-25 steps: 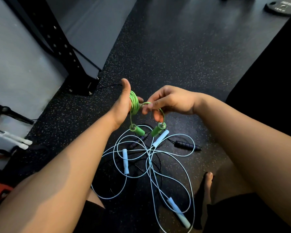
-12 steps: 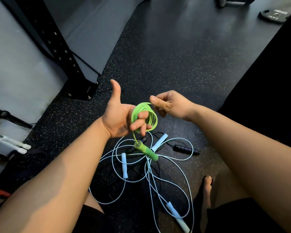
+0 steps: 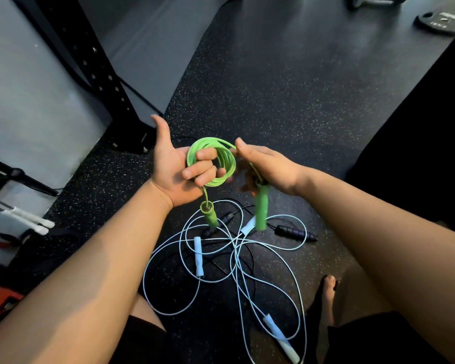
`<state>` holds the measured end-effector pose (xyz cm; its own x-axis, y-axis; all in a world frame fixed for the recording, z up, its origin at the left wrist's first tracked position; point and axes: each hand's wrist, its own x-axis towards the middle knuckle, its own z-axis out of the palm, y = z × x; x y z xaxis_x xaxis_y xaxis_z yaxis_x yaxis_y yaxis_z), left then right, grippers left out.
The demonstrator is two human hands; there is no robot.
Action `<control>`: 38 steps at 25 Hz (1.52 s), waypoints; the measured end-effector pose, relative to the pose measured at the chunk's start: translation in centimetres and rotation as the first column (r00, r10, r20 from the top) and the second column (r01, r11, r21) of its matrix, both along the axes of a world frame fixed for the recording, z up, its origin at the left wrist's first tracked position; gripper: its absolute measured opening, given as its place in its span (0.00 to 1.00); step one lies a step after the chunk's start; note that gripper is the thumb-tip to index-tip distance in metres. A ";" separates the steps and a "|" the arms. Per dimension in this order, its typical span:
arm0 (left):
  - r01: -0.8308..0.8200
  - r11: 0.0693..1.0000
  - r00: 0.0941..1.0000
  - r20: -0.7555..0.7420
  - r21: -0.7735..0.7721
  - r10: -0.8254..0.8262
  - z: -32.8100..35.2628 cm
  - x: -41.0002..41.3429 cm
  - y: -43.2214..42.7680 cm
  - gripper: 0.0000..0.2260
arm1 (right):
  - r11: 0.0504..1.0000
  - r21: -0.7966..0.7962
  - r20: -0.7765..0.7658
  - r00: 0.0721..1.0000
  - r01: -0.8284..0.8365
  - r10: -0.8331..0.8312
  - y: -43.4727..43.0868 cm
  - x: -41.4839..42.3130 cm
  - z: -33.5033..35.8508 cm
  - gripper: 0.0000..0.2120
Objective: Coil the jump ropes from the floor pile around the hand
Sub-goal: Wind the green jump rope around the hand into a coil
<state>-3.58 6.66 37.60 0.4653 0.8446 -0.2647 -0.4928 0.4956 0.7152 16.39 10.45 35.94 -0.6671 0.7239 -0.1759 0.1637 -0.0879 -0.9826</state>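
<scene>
my left hand [image 3: 170, 170] curls fingers [image 3: 204, 154] through the green rope coil [image 3: 222, 177] so loops hold together; right hand [image 3: 271, 166] pinches its tail [image 3: 227, 145] for the last wrap.

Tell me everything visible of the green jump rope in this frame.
The green jump rope is a thin, glossy, plastic-looking cord with two matching green handles. Most of it is wound in several round loops around the curled fingers of the left hand, thumb raised. The first handle hangs on a short tail below that hand. The other end runs to the right hand, which seems to pinch it; the second handle dangles below, motion-blurred.
</scene>
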 end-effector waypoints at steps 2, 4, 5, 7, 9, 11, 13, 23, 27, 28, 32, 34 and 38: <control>0.051 0.999 0.999 -0.015 -0.012 -0.051 0.0 -0.1 0.1 0.45 | 0.999 0.018 -0.055 0.998 0.026 -0.025 0.0 -0.1 0.2 0.18; 0.086 0.996 0.995 -0.045 -0.031 -0.088 0.2 -0.2 0.2 0.46 | 0.999 0.020 -0.050 0.998 0.039 -0.038 0.0 -0.1 0.1 0.15; 0.085 0.995 0.994 -0.071 -0.047 -0.088 0.5 -0.3 0.1 0.45 | 0.999 -0.001 -0.051 0.998 0.036 -0.036 0.1 -0.1 0.0 0.13; 0.047 0.997 0.988 -0.142 -0.068 -0.056 1.1 -0.4 -0.1 0.45 | 0.998 -0.056 -0.069 0.998 0.013 -0.017 0.1 -0.4 -0.1 0.14; -0.011 0.998 0.974 -0.228 -0.065 -0.005 1.9 -0.3 -0.5 0.45 | 0.997 -0.076 -0.072 0.997 0.004 -0.010 0.2 -0.9 0.1 0.19; -0.085 0.996 0.944 -0.322 -0.041 0.067 2.3 -0.6 -0.9 0.46 | 0.996 -0.089 -0.075 0.997 -0.014 0.007 0.0 -1.5 0.4 0.16; -0.178 0.984 0.892 -0.421 0.003 0.162 2.3 -1.0 -1.9 0.46 | 0.997 -0.051 -0.068 0.996 -0.058 0.054 -0.6 -2.5 0.8 0.08; -0.369 0.901 0.799 -0.417 0.228 0.433 1.4 -8.6 -13.2 0.13 | 0.962 0.254 -0.078 0.989 -0.103 0.126 -7.4 -10.7 0.5 0.10; -0.408 0.891 0.817 -0.355 0.199 0.454 0.7 -14.0 -20.8 0.10 | 0.970 0.127 -0.153 0.962 -0.207 0.225 -11.9 -16.5 -0.2 0.10; -0.423 0.889 0.797 -0.395 0.174 0.456 0.8 -15.4 -22.6 0.10 | 0.965 0.106 -0.160 0.954 -0.241 0.255 -13.3 -18.3 -0.7 0.10; -0.501 0.848 0.631 -0.598 0.172 0.494 1.5 -21.5 -28.4 0.13 | 0.956 -0.032 -0.196 0.939 -0.292 0.281 -18.5 -26.0 -1.6 0.09; -0.530 0.822 0.561 -0.641 0.208 0.524 1.3 -24.7 -30.1 0.13 | 0.954 -0.074 -0.218 0.938 -0.290 0.268 -20.1 -29.7 -1.6 0.11; -0.657 0.720 0.450 -0.650 0.223 0.612 -1.4 -29.5 -31.9 0.12 | 0.954 -0.138 -0.172 0.955 -0.265 0.240 -21.8 -36.0 -3.3 0.13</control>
<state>-33.06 -25.20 36.23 -0.5059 0.8064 -0.3062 -0.1149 0.2888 0.9505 -19.65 -11.32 32.61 -0.8519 0.4996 -0.1569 0.0511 -0.2188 -0.9744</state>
